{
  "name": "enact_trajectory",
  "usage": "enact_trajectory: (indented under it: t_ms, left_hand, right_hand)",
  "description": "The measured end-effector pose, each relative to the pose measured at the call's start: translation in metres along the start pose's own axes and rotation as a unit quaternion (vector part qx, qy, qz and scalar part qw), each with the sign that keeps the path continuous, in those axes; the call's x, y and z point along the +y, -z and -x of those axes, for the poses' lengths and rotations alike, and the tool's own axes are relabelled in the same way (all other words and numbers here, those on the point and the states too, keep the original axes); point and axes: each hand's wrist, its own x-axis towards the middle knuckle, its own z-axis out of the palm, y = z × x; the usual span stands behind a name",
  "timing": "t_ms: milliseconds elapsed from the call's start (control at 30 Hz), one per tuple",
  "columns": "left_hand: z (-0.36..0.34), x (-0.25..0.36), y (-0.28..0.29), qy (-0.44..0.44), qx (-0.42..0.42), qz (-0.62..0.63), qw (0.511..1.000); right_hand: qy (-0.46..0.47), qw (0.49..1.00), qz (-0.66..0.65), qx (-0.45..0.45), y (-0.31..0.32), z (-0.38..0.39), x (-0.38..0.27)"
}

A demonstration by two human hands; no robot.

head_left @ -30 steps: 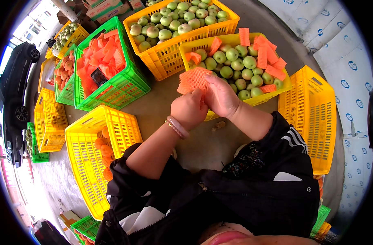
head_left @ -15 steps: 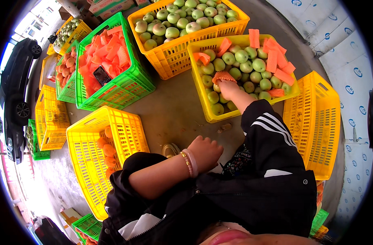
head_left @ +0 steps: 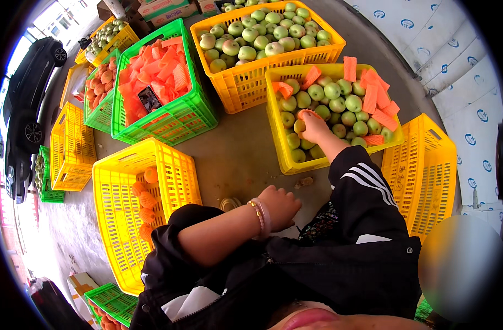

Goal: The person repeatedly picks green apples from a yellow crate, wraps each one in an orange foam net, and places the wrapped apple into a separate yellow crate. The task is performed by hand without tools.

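Note:
My right hand (head_left: 317, 130) reaches into a yellow crate (head_left: 281, 151) of green apples (head_left: 351, 103), its fingers closed round a small orange foam net (head_left: 304, 113) among the fruit; what is inside the net is hidden. Loose flat orange foam nets (head_left: 370, 96) lie on the apples. My left hand (head_left: 280, 206) hangs over my lap, fingers loosely bent and slightly apart, with nothing visible in it. To its left is a yellow crate (head_left: 109, 209) with a row of fruit in orange nets (head_left: 146, 199) along one side.
A green crate (head_left: 171, 129) heaped with foam nets holds a phone (head_left: 149, 99). Behind are another apple crate (head_left: 262, 77), further crates and cardboard boxes (head_left: 166, 8). A yellow crate (head_left: 419, 176) stands at right beside a pale wall (head_left: 466, 99). A black car (head_left: 26, 121) is at far left.
A second ago both hands held the foam net up together. My left hand has let go and dropped toward my lap; my right hand has moved down into the apples with the net.

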Motion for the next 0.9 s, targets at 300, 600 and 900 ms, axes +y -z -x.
enact_trajectory:
  t_ms: [300,600,900]
  left_hand:
    - [-0.004,-0.046,0.05,0.163,0.443,0.112,0.874]
    - [-0.012,-0.026,0.063,0.107,0.528,0.149,0.829]
    - [-0.011,-0.018,0.059,-0.05,0.535,0.135,0.833]
  right_hand:
    - [-0.032,0.529,-0.84,-0.121,0.097,0.08,-0.067]
    - [0.059,0.562,-0.816,-0.122,0.122,0.166,-0.094]
    - [0.091,0.585,-0.801,-0.086,0.126,0.212,-0.093]
